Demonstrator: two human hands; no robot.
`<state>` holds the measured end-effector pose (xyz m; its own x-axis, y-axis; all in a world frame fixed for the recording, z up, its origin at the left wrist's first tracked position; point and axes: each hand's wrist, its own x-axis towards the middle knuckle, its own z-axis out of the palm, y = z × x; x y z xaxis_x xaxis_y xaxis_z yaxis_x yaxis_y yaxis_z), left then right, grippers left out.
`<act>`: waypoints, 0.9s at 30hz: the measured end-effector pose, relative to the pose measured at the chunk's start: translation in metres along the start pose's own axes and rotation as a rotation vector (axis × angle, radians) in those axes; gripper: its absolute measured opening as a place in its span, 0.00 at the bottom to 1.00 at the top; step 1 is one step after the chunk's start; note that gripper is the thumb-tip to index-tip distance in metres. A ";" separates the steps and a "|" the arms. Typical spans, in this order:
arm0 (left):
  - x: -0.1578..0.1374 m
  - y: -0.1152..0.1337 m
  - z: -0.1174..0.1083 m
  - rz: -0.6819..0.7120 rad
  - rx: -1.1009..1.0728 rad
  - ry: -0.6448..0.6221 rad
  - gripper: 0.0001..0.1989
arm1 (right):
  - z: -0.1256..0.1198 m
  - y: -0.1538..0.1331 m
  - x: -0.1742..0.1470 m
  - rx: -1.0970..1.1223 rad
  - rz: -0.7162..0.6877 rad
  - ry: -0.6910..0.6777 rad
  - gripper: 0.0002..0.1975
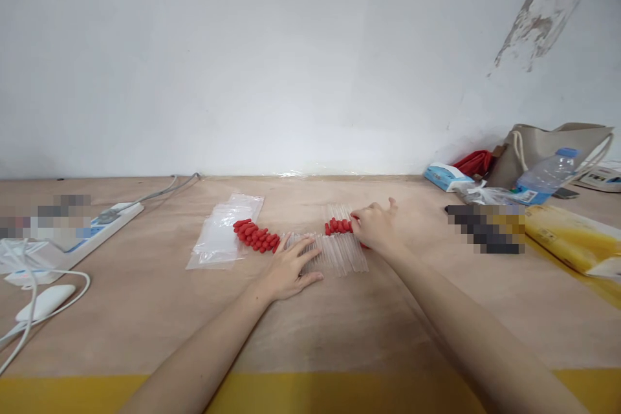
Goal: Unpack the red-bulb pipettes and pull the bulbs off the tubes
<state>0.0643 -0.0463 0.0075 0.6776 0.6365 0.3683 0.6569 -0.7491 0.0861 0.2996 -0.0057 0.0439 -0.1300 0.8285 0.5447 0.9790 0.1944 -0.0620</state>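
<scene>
Several droppers with red bulbs and thin clear tubes lie side by side on the wooden table. One group of red bulbs (257, 236) is left of my hands, its tubes pointing right. My left hand (288, 268) rests flat across these tubes with its fingers spread. A second group of red bulbs (338, 226) lies under my right hand, and clear tubes (344, 253) fan out toward me. My right hand (376, 226) curls its fingers on those bulbs, one finger raised; its fingertips are partly hidden. Clear plastic bags (218, 242) lie flat at the left.
A white power strip (104, 226) with cables and a white plug-like piece (46, 303) lies left. At right are a tissue pack (447, 176), a water bottle (548, 174), a grey bag (543, 149) and a yellow package (572, 239). A white wall (291, 65) bounds the back.
</scene>
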 end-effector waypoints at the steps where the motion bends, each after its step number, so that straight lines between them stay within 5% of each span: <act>1: 0.000 0.000 0.000 0.002 0.003 0.005 0.25 | -0.004 0.000 -0.002 0.057 0.029 0.066 0.13; 6: 0.001 0.004 -0.003 -0.043 0.027 0.187 0.27 | -0.019 0.003 -0.031 0.462 0.091 0.289 0.11; 11: 0.003 0.013 -0.002 -0.055 0.093 0.484 0.21 | -0.016 -0.009 -0.077 0.582 -0.177 0.259 0.09; 15: 0.003 0.018 0.002 0.082 0.156 0.445 0.12 | -0.008 -0.021 -0.092 0.648 -0.284 0.257 0.09; 20: 0.003 0.021 0.004 0.103 0.195 0.397 0.09 | -0.003 -0.026 -0.090 0.538 -0.293 0.204 0.08; 27: 0.000 0.023 0.005 0.147 0.210 0.395 0.06 | 0.003 -0.027 -0.091 0.385 -0.356 0.304 0.04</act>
<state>0.0808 -0.0632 0.0052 0.6177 0.3772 0.6901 0.6436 -0.7468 -0.1678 0.2844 -0.0852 -0.0067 -0.3326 0.5018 0.7985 0.7493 0.6548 -0.0994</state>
